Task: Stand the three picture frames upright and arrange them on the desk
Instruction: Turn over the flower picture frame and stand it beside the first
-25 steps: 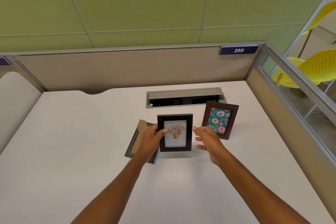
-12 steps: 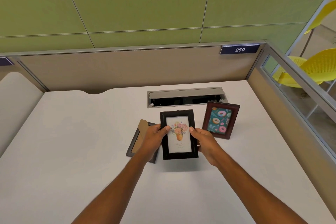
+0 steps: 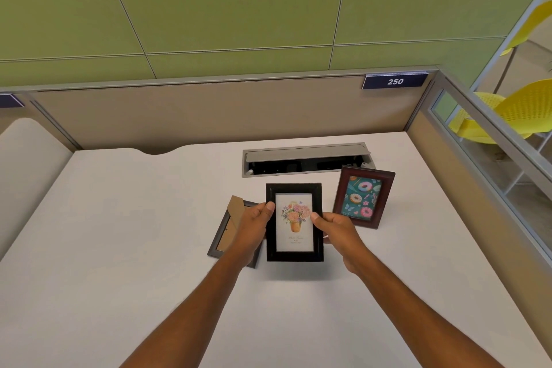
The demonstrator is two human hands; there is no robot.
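Note:
A black frame with a flower picture [image 3: 294, 245] is held above the white desk [image 3: 119, 233], tilted back toward me. My left hand [image 3: 254, 227] grips its left edge and my right hand [image 3: 337, 230] grips its right edge, thumbs on the front. To the right, a dark red frame with a doughnut picture [image 3: 363, 196] stands upright on the desk. A grey frame [image 3: 222, 236] lies face down behind my left hand, its brown stand flap sticking up; my hand and wrist hide its right part.
A grey cable tray [image 3: 304, 158] with an open lid is set into the desk behind the frames. Beige partition walls close the desk at the back and right. Yellow chairs [image 3: 507, 110] sit beyond the glass on the right.
My right hand has closed on the black frame's right edge. Both hands lifted the frame off the desk and tilted it back toward me.

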